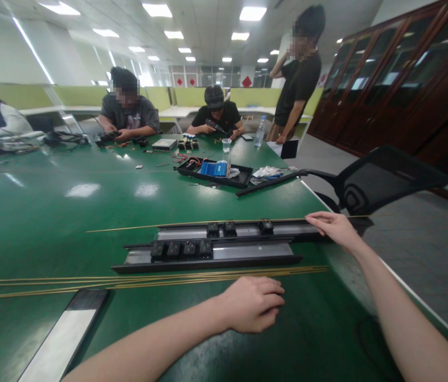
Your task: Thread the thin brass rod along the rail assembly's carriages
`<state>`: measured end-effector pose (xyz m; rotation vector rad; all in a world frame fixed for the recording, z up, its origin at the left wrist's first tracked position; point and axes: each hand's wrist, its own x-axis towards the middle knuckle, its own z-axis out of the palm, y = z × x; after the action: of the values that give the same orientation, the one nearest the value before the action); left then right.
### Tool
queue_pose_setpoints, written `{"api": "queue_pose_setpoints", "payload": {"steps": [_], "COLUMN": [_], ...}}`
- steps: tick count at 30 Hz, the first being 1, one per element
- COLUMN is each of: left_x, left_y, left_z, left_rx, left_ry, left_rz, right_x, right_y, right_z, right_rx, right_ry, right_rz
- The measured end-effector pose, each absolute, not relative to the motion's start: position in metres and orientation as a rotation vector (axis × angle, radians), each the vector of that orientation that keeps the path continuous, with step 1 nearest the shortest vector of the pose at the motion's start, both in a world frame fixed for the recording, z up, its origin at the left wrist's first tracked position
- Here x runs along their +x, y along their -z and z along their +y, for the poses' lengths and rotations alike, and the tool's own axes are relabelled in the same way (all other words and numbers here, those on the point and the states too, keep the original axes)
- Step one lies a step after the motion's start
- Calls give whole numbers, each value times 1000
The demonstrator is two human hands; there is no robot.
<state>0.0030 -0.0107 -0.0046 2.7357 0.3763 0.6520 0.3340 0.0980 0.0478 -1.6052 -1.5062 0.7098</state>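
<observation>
A thin brass-coloured rod (pixel 136 228) runs along the back edge of the farther dark channel (pixel 192 233), which carries several black blocks. My right hand (pixel 333 228) is at the right end of this channel, thumb and fingertips pinched on the rod. Parallel and nearer to me lies a second dark channel (pixel 255 250), with black blocks (pixel 182 249) grouped on its left half. In front of it several more thin brass-coloured rods (pixel 152 279) rest on the table. My left hand (pixel 253 303) lies palm down just below their right part, fingers loosely bent and apart, holding nothing visible.
A flat black-and-white bar (pixel 64 331) lies at lower left of the green table (pixel 136 350). Farther back are a black tray (pixel 243 178) with a blue item, white gloves (pixel 265 174) and a bottle (pixel 261 131). An office chair (pixel 391 178) stands right; several people are around the table.
</observation>
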Motion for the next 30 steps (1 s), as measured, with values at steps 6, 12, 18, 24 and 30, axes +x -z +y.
{"api": "queue_pose_setpoints", "payload": {"steps": [6, 12, 18, 24, 30], "left_x": [3, 3, 3, 3, 2], "left_y": [4, 5, 3, 3, 3], "left_z": [-11, -11, -11, -12, -11], "left_rx": [2746, 2739, 2743, 2742, 2743], "left_ry": [-656, -664, -657, -637, -645], "left_rz": [376, 379, 379, 386, 383], "right_x": [333, 331, 330, 331, 337], "right_y": [-44, -44, -46, -49, -49], "right_z": [100, 99, 98, 97, 97], "right_rx": [-1583, -1572, -1561, -1576, -1609], "right_ry": [-711, -730, -743, -732, -709], "right_rz": [-1464, -1443, -1431, -1459, -1511]}}
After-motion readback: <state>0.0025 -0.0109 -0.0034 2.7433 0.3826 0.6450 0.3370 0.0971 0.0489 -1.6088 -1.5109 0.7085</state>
